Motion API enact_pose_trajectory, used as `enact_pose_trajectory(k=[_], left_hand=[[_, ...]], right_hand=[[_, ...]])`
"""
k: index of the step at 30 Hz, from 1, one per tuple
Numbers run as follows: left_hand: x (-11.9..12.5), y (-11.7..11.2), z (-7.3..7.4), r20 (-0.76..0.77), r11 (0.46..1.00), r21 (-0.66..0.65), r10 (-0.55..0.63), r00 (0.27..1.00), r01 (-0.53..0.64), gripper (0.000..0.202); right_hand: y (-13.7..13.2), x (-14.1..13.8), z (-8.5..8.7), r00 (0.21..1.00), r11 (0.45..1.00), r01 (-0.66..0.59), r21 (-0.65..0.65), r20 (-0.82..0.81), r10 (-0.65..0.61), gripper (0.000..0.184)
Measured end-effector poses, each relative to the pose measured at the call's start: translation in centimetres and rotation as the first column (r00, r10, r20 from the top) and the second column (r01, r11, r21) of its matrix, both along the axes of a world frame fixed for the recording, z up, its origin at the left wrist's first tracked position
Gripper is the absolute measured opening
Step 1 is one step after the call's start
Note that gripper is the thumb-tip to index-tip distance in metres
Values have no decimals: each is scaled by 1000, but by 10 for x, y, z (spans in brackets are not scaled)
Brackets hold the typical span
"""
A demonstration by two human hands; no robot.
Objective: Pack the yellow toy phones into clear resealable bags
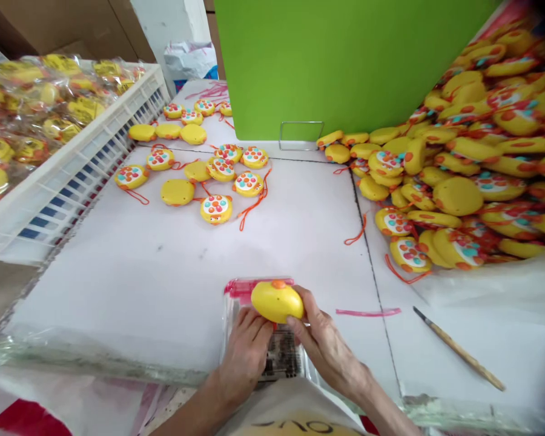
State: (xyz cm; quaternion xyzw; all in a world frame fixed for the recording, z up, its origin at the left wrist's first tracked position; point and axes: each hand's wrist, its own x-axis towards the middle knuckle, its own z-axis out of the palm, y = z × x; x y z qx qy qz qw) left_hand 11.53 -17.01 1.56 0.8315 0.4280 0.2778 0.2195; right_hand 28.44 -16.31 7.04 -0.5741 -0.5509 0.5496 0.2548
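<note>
Near the table's front edge, my right hand (322,339) grips a yellow toy (276,301) by its right end, thumb below and fingers behind. The toy is an oval with an orange knob on its top edge; its plain side faces up. My left hand (249,345) is just below and left of it, fingers curled closed. A bit of orange shows by those fingertips, but what they pinch is hidden. Under both hands lies a clear plastic bag (284,357) with a pink top strip (243,290) and black print, partly covered by the hands.
Several loose toys (216,209) with orange cords lie at the back left. A big pile of them (458,197) fills the right. A green board (336,66) stands behind. A white crate (109,112) holds bagged toys. A wooden-handled tool (463,351) and pink strip (367,313) lie right.
</note>
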Motion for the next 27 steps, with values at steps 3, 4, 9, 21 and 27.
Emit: enact_pose_trajectory(k=[3, 4, 9, 21, 27], left_hand=[[-8, 0, 14, 60, 999, -35, 6, 998, -4, 16], [-13, 1, 18, 82, 999, -27, 23, 996, -21, 16], [-41, 13, 30, 156, 908, -284, 360, 920, -308, 15], [-16, 27, 26, 241, 506, -858, 548, 801, -89, 27], [-17, 24, 27, 294, 432, -901, 571, 767, 24, 25]], right_hand=[[-4, 5, -6, 971, 983, -126, 134, 220, 94, 42], [-6, 8, -6, 962, 978, -139, 156, 257, 96, 42], [-7, 15, -3, 955, 978, -110, 179, 291, 54, 42], [10, 17, 9, 808, 892, -434, 123, 492, 325, 32], [12, 2, 0, 633, 791, -580, 196, 720, 285, 27]])
